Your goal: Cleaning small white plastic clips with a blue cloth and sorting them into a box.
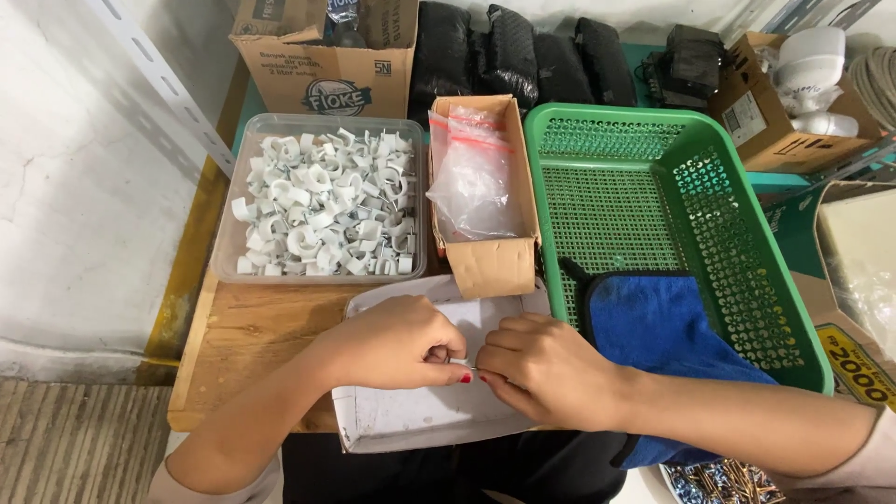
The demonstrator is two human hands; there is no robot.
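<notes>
Left hand [397, 341] and right hand [541, 369] pinch together a tiny pale item, mostly hidden by fingers, over a shallow white cardboard tray [411, 415] on the wooden tabletop [247, 331].

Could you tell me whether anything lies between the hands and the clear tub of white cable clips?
Nothing visible does. The left hand and right hand meet over a shallow white tray; only bare wooden tabletop separates them from the tub of clips just behind.
</notes>
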